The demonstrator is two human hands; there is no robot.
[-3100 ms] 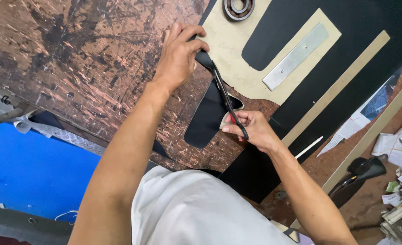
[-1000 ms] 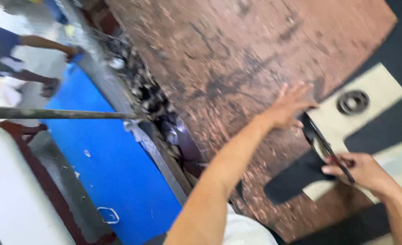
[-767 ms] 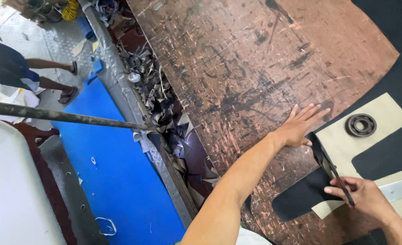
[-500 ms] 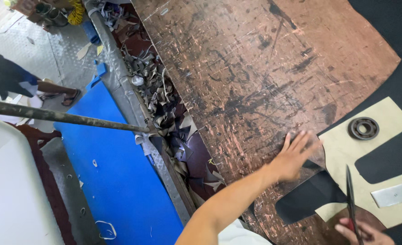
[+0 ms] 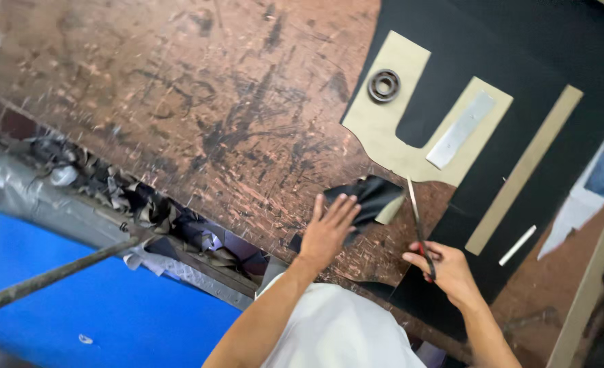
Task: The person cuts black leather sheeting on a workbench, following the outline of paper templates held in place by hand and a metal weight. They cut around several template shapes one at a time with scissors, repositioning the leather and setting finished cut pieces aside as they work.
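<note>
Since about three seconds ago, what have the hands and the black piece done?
The left hand has let go of the scissors' upper end and now lies flat on the black cut piece, which has curled up beside the tan template. The right hand still grips the scissors' handles. The metal ring and the grey strip stay on the template.

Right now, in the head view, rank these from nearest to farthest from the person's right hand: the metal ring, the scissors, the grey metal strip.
1. scissors: held in the right hand, blades pointing away from the person.
2. grey metal strip: beyond the blades, lying on the tan template.
3. metal ring: farthest, on the template's far left arm.
</note>
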